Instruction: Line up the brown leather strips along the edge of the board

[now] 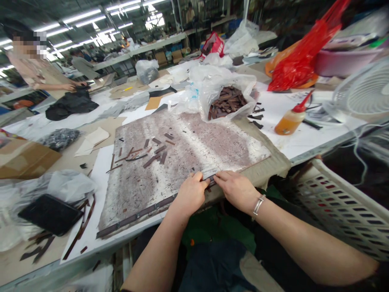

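A long dark brown strip (136, 217) lies along the front edge of a worn, mottled board (212, 142). My left hand (192, 194) is closed, its thumb and fingers pressed on the strip near the board's edge. Just to its right, the fingertips of my right hand (237, 190) are closed on the same strip, and a short stretch of it shows between the hands. The underside of the grip is hidden. Several short dark pieces (156, 150) lie scattered on the board's left half.
Behind the board, a clear plastic bag (206, 87) spills more brown pieces (229, 101). A glue bottle (288, 121) with a red nozzle stands right, near a white fan (361, 91). A black tablet-like object (50, 215) lies left. A white basket (340, 198) sits beside the table. A person (39, 69) works across it.
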{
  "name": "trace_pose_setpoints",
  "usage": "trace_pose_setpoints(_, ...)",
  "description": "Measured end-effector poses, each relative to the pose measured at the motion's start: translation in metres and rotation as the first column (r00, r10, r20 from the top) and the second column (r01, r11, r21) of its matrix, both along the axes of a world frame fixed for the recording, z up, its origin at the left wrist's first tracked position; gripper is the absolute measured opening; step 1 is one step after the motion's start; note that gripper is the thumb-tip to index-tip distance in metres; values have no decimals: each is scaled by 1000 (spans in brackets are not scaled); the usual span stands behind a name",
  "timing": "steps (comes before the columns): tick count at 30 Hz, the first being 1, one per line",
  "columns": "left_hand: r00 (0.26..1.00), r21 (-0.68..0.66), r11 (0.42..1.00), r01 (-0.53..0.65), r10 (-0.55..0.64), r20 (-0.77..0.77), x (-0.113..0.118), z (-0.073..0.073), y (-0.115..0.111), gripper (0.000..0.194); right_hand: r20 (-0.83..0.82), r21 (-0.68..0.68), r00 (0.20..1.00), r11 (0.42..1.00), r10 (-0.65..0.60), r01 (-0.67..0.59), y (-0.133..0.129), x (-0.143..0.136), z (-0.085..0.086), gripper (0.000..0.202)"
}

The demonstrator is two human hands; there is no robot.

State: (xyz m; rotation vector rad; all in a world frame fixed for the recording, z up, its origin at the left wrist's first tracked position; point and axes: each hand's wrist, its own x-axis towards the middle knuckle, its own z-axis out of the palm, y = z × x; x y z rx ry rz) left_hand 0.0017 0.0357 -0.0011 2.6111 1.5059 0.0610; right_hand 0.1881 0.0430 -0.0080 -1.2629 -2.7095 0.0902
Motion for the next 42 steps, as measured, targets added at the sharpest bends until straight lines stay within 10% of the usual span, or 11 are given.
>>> trace_pose_setpoints(10,926,46,977,-208,181,332,-33,-5,19,33,96,-3,993,998,-67,68,-4,-16,-2,18)
trace_pose_setpoints(16,663,126,651,-749,741,109,-118,-1,68,42,24,-53,992,990,-127,128,4,-8,1,21)
trace_pose_setpoints(22,631,73,629,-774,776,15,-151,-11,91,26,-262,-166,941,971,-212,173,21,11,-9,30)
trace_pose_setpoints(29,593,69,589,-805,795,125,-152,-8,82,23,-676,-161,686,963,-268,218,34,20,-15,23)
trace_pose_setpoints(35,508,-133,618,-775,734,451,-109,-1,59,31,-797,-253,530,957,-289,141,34,15,-11,27)
trace_pose_setpoints(38,416,-435,778,-453,616,668,-51,4,42,28,-824,-400,443,917,-354,-10,34,8,-14,42)
trace_pose_setpoints(42,499,-510,843,-172,520,693,16,6,26,22,-790,-531,436,836,-431,-135,36,6,-15,36)
